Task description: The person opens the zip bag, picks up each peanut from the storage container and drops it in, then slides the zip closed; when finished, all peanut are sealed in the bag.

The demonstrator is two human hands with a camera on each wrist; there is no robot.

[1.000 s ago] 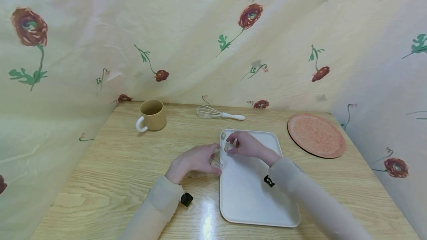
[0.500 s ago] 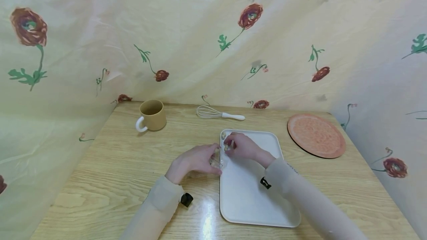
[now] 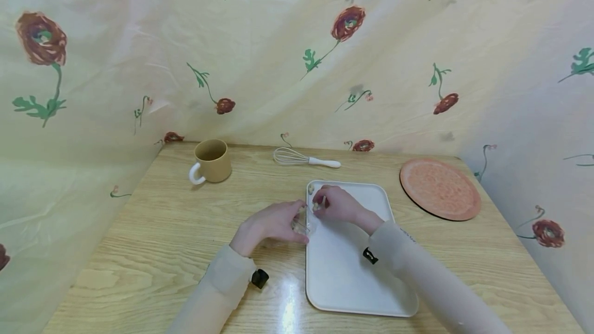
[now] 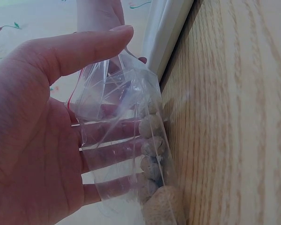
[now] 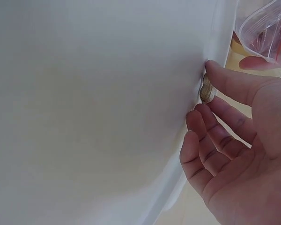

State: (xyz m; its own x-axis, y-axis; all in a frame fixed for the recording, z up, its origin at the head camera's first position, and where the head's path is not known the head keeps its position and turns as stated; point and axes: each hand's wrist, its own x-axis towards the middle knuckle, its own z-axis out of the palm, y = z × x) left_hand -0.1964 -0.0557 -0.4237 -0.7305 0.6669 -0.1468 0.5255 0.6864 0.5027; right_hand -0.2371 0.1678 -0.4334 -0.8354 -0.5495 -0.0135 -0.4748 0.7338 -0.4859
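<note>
My left hand [image 3: 274,222] holds a clear zip bag [image 4: 117,93] open beside the white tray's left rim. Its thumb is on one side of the bag, and its fingers show through the plastic. Several tan peanuts [image 4: 152,145] lie along the bag's lower side. Over the tray [image 3: 352,272], my right hand [image 3: 341,204] pinches an unshelled peanut [image 5: 206,89] between thumb and fingertips, near the left rim. A second peanut [image 3: 311,188] lies in the tray's far left corner. From the head view, the left hand covers most of the bag.
Behind the tray lies a whisk [image 3: 306,157] with a white handle. A tan mug [image 3: 215,164] with a white handle stands at the back left. To the tray's right is a round pinkish mat [image 3: 441,189]. A flowered cloth [image 3: 278,55] hangs behind the wooden table [image 3: 185,231].
My right hand has moved slightly left, and its fingers have come together on the peanut in the tray. The left hand and the bag have stayed in place.
</note>
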